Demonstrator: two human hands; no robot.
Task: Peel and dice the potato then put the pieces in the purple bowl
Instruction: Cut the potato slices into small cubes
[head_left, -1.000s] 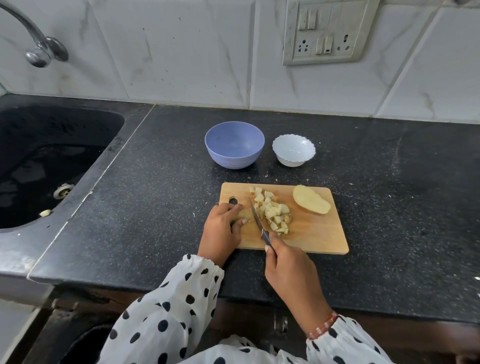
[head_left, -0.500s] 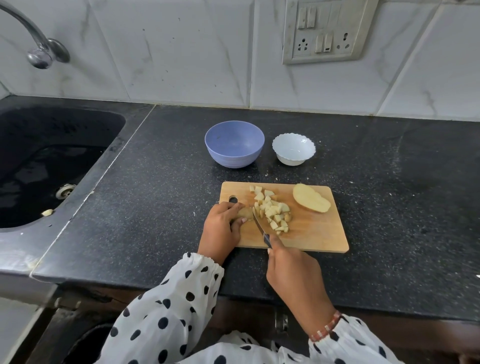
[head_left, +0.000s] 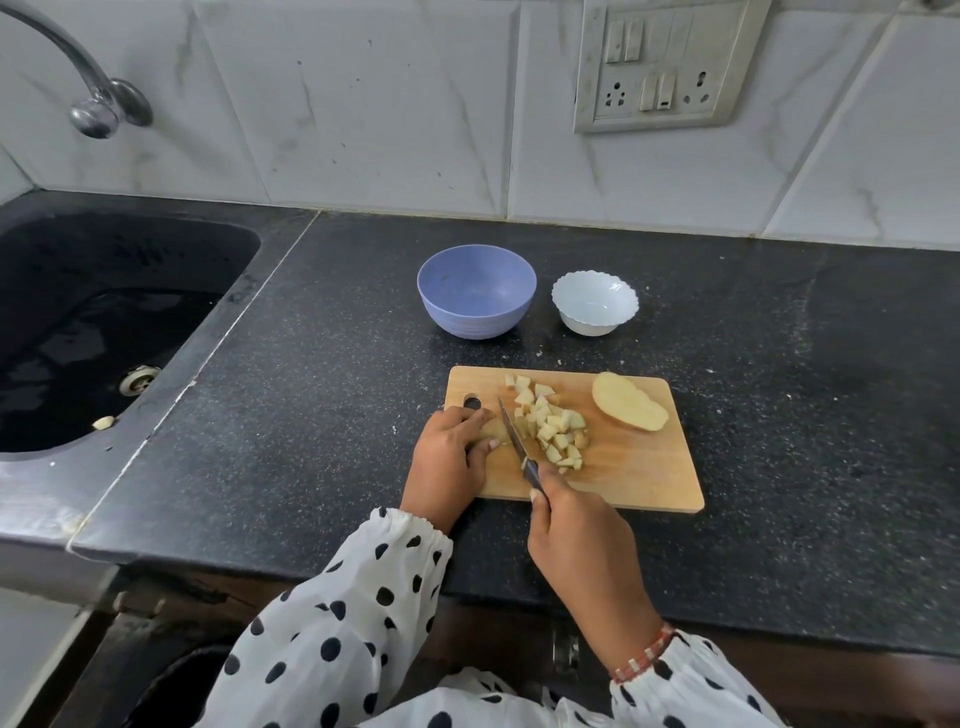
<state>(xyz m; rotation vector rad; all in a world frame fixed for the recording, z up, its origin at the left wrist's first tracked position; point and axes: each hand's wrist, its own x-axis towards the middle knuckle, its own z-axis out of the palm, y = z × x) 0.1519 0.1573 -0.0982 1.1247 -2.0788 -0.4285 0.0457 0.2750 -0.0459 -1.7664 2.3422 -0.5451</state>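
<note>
Potato piece (head_left: 492, 429) lies under our left hand (head_left: 453, 453) at the board's 9 o'clock edge, fingers curled over it. Our right hand (head_left: 574, 525), at 6 o'clock, grips the knife (head_left: 515, 440), blade running toward 11 along the piece's right flank. Diced cubes (head_left: 553, 431) sit just right; the purple bowl (head_left: 476, 291) waits at 12, holding none.

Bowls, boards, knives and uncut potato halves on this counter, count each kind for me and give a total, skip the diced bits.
Bowls: 2, the purple bowl and the white bowl
Cutting boards: 1, the wooden cutting board
Knives: 1, the knife gripped by the right hand
Uncut potato halves: 1, the potato half at the board's far right
Total: 5
</note>
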